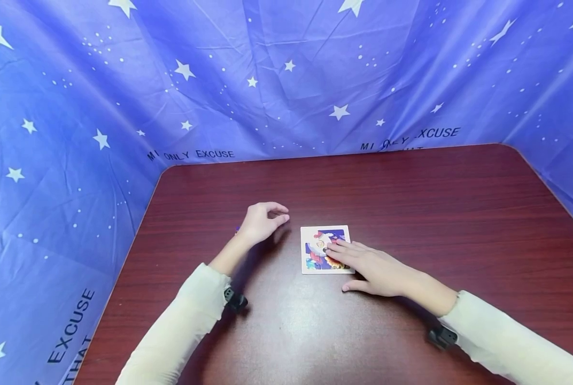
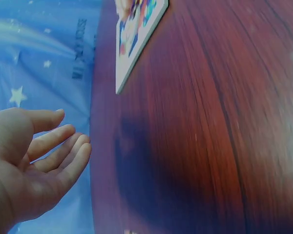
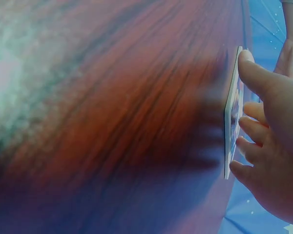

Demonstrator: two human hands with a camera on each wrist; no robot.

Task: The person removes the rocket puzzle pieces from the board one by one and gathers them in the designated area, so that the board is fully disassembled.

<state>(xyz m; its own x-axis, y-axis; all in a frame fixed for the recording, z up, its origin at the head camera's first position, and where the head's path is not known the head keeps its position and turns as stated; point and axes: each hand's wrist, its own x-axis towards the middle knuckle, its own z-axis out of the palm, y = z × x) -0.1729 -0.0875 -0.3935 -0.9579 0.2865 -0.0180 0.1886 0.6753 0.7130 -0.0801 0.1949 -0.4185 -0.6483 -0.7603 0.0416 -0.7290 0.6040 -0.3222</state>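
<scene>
Reader: What stands at the far left?

Author: A star-printed curtain, then the pale left sleeve, with a wrist camera at its cuff, presumably placed to view that hand's work. Behind the wrist shows a sliver of a purple item, too small to identify.

Reader: How is the left hand disposed?

Author: It hovers over the worktop, left of the puzzle and apart from it. The fingers are loosely bent, the thumb separated from them, with nothing in their grasp. The posture suggests a hand at rest.

Reader: And the centre?

Author: The white-framed picture puzzle lies flat on the worktop, between the hands. The position probably keeps it within reach of both. Whether the pale patch at its upper left is print or bare backing cannot be told.

Reader: What of the right hand?

Author: Its fingers extend, nearly straight, over the puzzle's right side, gripping nothing; the thumb points clear of the lower right corner. The fingertips appear to rest on the picture, a pose better suited to pressing or steadying than lifting. Farther right comes the right sleeve.
</scene>
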